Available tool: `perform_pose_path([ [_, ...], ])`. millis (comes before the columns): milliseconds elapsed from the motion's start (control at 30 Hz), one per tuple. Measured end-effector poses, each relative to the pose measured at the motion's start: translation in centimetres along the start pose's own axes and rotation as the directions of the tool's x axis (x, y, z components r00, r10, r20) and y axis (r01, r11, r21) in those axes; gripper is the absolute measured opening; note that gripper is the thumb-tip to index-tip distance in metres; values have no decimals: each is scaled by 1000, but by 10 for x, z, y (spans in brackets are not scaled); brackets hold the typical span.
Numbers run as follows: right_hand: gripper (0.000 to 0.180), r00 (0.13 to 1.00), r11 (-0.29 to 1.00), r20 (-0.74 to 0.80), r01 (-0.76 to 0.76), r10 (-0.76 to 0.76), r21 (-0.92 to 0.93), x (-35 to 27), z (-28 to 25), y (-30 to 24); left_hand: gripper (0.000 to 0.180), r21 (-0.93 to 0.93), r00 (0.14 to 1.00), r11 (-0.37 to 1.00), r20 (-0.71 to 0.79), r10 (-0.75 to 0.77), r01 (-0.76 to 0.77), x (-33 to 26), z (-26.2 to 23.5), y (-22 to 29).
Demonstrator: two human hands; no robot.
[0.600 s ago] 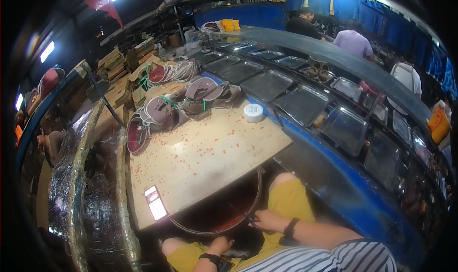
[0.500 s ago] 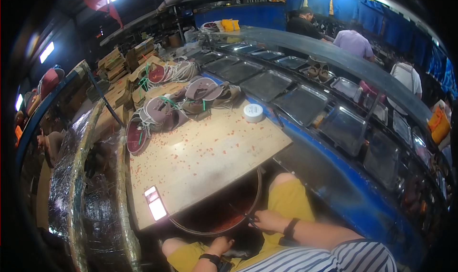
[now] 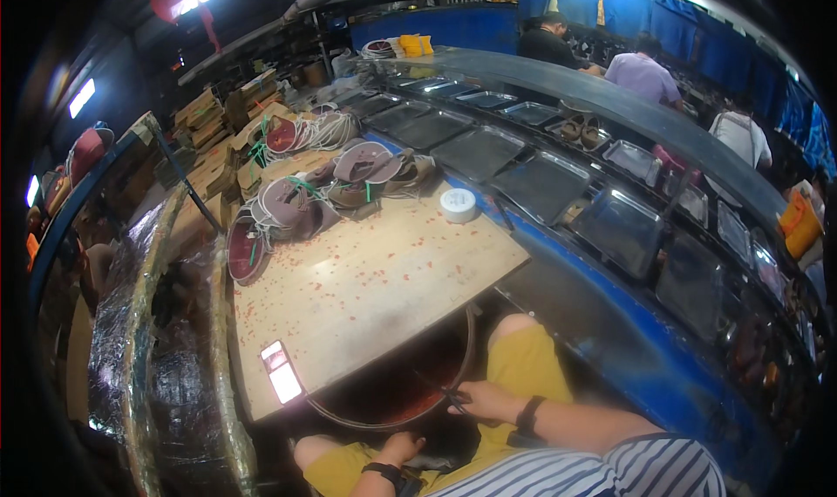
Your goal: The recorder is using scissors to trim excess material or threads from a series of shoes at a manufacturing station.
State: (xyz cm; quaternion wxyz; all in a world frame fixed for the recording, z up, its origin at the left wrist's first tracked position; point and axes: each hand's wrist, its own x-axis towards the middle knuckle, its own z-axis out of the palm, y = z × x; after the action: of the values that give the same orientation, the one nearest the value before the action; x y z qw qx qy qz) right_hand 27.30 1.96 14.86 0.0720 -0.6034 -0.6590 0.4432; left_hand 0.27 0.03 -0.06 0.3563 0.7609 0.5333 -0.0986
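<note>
My right hand (image 3: 484,401) is closed round the dark handles of a pair of scissors (image 3: 453,399), whose thin blades point up and left over a round, dark-rimmed tub (image 3: 475,344). Reddish matter lies inside the tub, mostly in shadow. On my left thigh rests my left hand (image 3: 403,447), its fingers curled in, with nothing showing in them. A wooden board (image 3: 375,323) covers the far part of the tub and is scattered with small red scraps. At its near left corner lies a phone (image 3: 282,373) with a lit screen.
Several laced shoes (image 3: 292,205) line the board's far left side, by a round white container (image 3: 458,205). To the right runs a conveyor with metal trays (image 3: 545,187) and a blue edge (image 3: 610,336). Film-wrapped rails (image 3: 139,349) stand left. Several people work beyond the conveyor.
The view has shifted slightly. My right hand keeps the scissors over the tub, turned a little so that more of them shows. My left hand stays on my thigh.
</note>
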Motion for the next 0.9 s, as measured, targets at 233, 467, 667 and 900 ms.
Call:
perform_pose_path([
  [233,31,992,956,-115,77,-46,282,11,14,18,47,-7,993,996,68,-92,92,1,1,-6],
  [467,19,932,891,-354,228,-83,392,-11,-14,20,44,-243,967,940,143,-211,241,12,16,-26],
  [667,19,651,990,-751,4,-111,-143,-79,-129,113,29,-454,953,838,135,-270,301,0,16,-30],
  [900,16,-10,590,-894,-748,448,304,-273,-217,341,27,-280,997,957,1,-76,73,-10,-5,0],
])
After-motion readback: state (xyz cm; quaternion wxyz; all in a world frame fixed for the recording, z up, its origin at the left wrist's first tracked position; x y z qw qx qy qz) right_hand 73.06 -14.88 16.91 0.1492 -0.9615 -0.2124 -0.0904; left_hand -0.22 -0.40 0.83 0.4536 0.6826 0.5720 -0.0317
